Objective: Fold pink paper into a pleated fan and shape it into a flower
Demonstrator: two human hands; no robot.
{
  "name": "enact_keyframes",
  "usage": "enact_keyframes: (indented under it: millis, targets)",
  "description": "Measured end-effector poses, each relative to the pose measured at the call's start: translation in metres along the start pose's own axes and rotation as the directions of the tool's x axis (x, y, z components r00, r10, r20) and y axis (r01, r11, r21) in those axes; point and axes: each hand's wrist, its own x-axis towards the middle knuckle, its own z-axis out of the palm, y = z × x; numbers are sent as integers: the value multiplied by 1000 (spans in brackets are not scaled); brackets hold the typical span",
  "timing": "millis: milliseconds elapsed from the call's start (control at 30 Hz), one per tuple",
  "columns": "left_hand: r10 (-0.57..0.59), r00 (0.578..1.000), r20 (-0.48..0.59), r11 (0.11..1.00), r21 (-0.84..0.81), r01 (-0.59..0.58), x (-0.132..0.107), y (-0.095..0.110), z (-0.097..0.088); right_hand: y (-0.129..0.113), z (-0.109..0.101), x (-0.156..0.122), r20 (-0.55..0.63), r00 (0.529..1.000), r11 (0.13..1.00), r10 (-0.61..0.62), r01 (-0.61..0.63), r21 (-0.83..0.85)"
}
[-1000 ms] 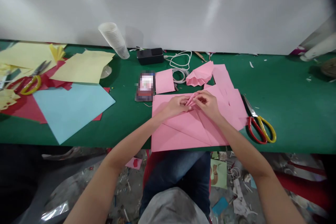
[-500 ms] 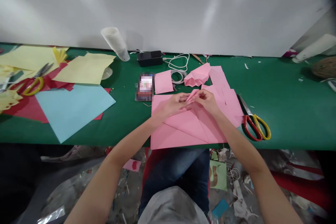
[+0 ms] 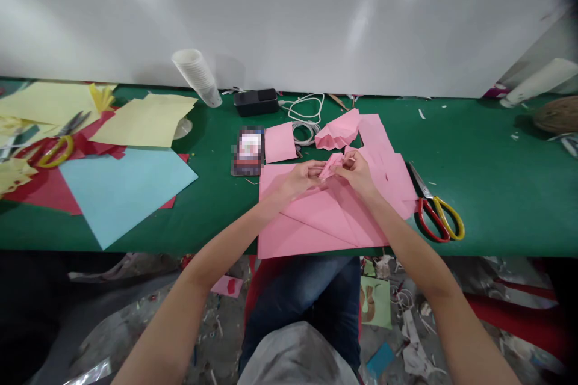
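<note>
Two hands share one small folded pink piece (image 3: 331, 165): your left hand (image 3: 301, 177) pinches its left end and your right hand (image 3: 361, 173) nips the other, fingers closed on the paper, likely so the creases hold tight. You hold it just above the large pink sheet (image 3: 316, 222), which lies flat on the green table (image 3: 497, 192). Your scissors (image 3: 436, 212) lie just right of the sheet, handy to your right hand.

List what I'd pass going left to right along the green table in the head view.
Left scissors → light blue sheet → phone → left hand → folded pink piece → right hand → right scissors → ball of twine.
</note>
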Motion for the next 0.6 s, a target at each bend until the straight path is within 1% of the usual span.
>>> enact_keyframes:
  millis: [233, 433, 500, 600]
  targets:
    - [-49, 999, 0, 999, 20, 49, 0, 2, -2, 0, -1, 0, 0, 999, 999, 37, -37, 0]
    - [-90, 996, 0, 993, 79, 90, -3, 6, -4, -3, -3, 1, 20, 998, 998, 65, -65, 23]
    - [-87, 996, 23, 995, 56, 86, -3, 6, -4, -5, -3, 0, 1, 999, 999, 47, -47, 15]
    - [-60, 993, 99, 998, -23, 63, 0, 6, -3, -7, -3, -3, -54, 998, 999, -39, 37, -29]
